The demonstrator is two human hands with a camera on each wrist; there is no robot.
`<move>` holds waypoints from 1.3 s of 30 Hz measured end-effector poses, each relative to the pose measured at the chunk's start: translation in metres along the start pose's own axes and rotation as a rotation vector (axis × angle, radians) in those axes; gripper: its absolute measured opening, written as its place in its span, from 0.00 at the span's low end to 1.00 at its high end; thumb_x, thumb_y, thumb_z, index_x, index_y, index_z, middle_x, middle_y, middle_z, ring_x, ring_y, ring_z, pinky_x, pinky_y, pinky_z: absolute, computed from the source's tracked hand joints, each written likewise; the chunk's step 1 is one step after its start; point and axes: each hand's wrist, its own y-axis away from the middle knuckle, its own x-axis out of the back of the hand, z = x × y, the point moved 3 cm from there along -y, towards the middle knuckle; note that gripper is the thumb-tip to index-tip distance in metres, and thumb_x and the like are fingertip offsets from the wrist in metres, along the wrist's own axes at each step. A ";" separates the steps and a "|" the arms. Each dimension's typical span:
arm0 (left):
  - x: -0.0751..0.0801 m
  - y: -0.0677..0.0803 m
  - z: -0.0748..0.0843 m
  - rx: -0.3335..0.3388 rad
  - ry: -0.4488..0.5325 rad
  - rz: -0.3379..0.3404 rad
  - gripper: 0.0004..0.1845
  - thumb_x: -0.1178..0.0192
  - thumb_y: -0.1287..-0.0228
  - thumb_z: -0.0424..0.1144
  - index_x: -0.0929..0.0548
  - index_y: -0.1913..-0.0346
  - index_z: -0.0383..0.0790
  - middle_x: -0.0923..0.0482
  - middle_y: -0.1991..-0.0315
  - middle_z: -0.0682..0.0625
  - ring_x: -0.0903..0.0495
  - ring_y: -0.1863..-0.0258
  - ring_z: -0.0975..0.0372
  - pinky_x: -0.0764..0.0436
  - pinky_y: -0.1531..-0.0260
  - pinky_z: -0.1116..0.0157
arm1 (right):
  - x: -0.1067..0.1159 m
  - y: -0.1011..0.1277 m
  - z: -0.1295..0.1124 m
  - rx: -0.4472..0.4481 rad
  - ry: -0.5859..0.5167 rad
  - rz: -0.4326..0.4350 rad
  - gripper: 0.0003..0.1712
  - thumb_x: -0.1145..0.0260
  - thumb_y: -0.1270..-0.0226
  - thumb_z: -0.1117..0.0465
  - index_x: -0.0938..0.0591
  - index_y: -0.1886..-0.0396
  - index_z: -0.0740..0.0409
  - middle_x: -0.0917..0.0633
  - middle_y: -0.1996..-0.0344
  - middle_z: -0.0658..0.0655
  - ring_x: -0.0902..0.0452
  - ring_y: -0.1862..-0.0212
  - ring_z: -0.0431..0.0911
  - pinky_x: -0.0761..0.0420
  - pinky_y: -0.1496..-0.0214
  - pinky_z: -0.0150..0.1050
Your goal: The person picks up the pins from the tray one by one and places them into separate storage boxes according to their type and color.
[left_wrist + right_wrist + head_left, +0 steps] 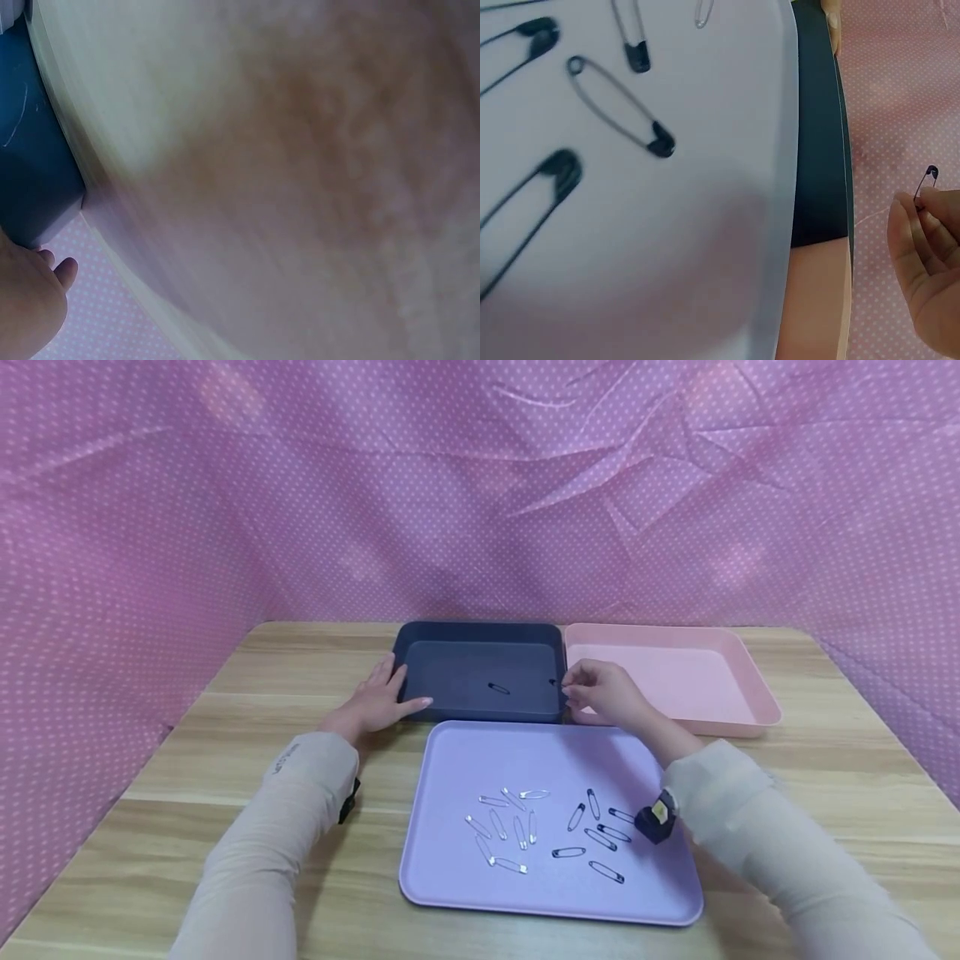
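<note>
As right hand (603, 692) pinches black pin (927, 182), left hand (378, 697) steadies tray (480, 639)

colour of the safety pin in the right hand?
Black: the safety pin pinched by the right hand has a black head and wire. Clearest in the right wrist view.

Beige long sleeves (300, 793), a small black camera (656, 821) at each wrist

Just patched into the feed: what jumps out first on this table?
The right hand pinches a black safety pin at the dark tray, where one pin already lies. Nearer the person, a lilac tray holds silver pins on its left and black pins on its right. The left hand rests on the dark tray's left edge.
</note>
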 end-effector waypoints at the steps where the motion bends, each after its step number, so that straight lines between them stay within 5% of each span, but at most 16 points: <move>1: 0.000 0.000 0.000 0.001 0.002 0.000 0.52 0.65 0.52 0.73 0.59 0.34 0.36 0.76 0.34 0.41 0.72 0.37 0.50 0.60 0.42 0.48 | -0.001 -0.002 -0.001 -0.009 -0.007 0.000 0.04 0.46 0.42 0.72 0.25 0.66 0.67 0.22 0.70 0.63 0.24 0.69 0.47 0.23 0.66 0.39; 16: 0.001 0.000 0.000 0.003 -0.003 0.004 0.52 0.64 0.51 0.72 0.59 0.34 0.36 0.76 0.34 0.41 0.72 0.37 0.51 0.59 0.42 0.48 | -0.017 -0.027 -0.004 0.007 -0.018 0.029 0.05 0.44 0.42 0.70 0.24 0.67 0.67 0.21 0.72 0.62 0.25 0.71 0.47 0.24 0.66 0.37; 24: 0.000 0.000 0.000 0.001 0.000 0.003 0.52 0.64 0.52 0.73 0.59 0.34 0.36 0.75 0.34 0.41 0.72 0.37 0.51 0.59 0.42 0.48 | -0.030 -0.040 0.001 -0.101 -0.179 0.023 0.06 0.44 0.44 0.73 0.25 0.65 0.70 0.24 0.66 0.69 0.26 0.65 0.55 0.25 0.61 0.42; 39: 0.000 -0.002 -0.001 0.009 0.003 -0.003 0.53 0.65 0.52 0.73 0.60 0.34 0.36 0.76 0.34 0.42 0.72 0.37 0.51 0.60 0.42 0.49 | -0.045 -0.065 -0.004 -0.033 0.041 -0.004 0.05 0.42 0.44 0.70 0.22 0.67 0.66 0.19 0.70 0.60 0.22 0.70 0.48 0.24 0.67 0.36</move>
